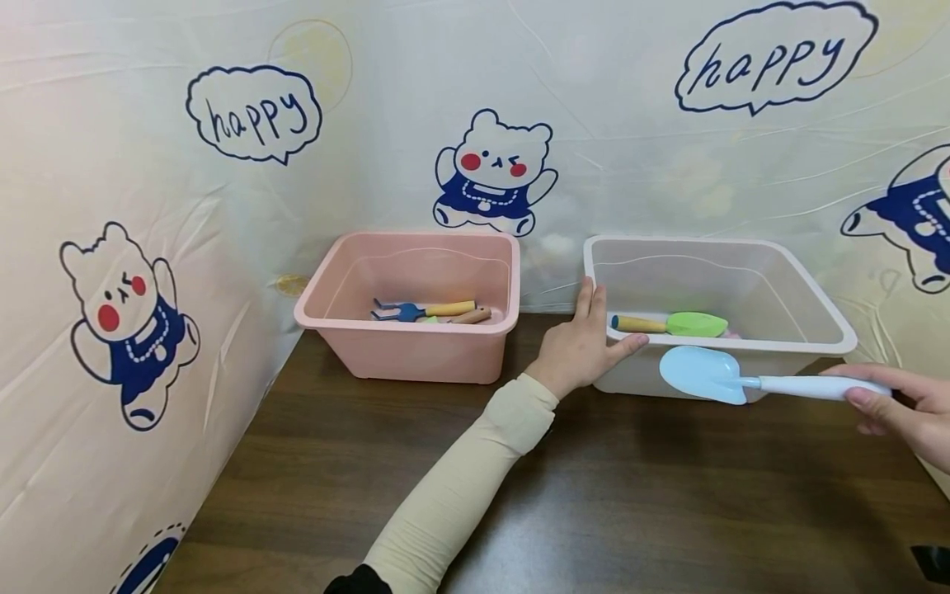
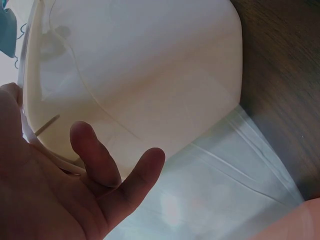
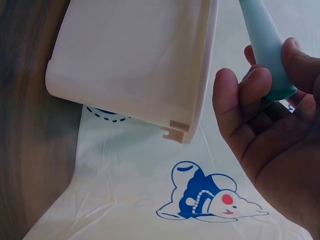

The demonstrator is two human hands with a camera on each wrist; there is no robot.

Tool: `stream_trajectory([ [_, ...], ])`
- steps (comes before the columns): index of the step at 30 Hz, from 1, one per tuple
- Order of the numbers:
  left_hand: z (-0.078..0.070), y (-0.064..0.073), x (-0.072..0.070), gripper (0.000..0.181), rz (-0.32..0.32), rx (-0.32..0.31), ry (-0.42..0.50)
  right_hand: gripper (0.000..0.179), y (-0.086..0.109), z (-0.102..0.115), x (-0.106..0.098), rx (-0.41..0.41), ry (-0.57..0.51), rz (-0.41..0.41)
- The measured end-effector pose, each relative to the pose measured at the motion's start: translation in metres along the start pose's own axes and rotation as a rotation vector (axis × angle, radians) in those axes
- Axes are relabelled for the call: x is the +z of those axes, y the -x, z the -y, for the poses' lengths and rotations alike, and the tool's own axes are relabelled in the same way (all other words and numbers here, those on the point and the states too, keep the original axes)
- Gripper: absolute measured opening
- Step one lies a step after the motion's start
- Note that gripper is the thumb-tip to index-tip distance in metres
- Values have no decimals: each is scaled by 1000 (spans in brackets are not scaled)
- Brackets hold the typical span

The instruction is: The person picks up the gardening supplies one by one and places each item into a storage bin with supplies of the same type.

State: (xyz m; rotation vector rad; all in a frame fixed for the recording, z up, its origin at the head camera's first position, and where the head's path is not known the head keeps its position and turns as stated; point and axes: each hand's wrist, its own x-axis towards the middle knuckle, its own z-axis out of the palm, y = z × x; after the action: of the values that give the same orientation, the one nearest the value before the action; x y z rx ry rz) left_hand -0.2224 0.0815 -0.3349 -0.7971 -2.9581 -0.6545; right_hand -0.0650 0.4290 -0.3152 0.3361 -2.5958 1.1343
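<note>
My right hand (image 1: 916,412) grips the end of the white handle of a light blue toy trowel (image 1: 701,375). The trowel lies level across the front of a white plastic bin (image 1: 787,285), its blade toward the left. In the right wrist view, thumb and fingers close around the handle (image 3: 267,45). My left hand (image 1: 579,351) rests at the bin's front left corner, fingers straight along the left rim and thumb stretched out along the front. Inside this bin is a green trowel (image 1: 698,324) with a yellow and blue handle; a bit of something pink shows beside it.
To the left stands a pink bin (image 1: 423,355) holding a blue toy rake (image 1: 404,312) with a yellow handle and another wooden-looking handle (image 1: 471,316). Both bins stand on a dark wooden table (image 1: 594,495) against a printed cloth (image 1: 616,124). A black object (image 1: 931,563) lies at the right edge.
</note>
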Motion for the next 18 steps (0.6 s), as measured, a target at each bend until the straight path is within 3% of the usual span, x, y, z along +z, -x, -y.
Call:
stream_trajectory([
  [10, 1, 1, 0, 101, -4, 9, 11, 34, -6, 6, -1, 25, 30, -7],
  [18, 1, 1, 0, 101, -7, 12, 7, 29, -10, 11, 0, 62, 117, -16],
])
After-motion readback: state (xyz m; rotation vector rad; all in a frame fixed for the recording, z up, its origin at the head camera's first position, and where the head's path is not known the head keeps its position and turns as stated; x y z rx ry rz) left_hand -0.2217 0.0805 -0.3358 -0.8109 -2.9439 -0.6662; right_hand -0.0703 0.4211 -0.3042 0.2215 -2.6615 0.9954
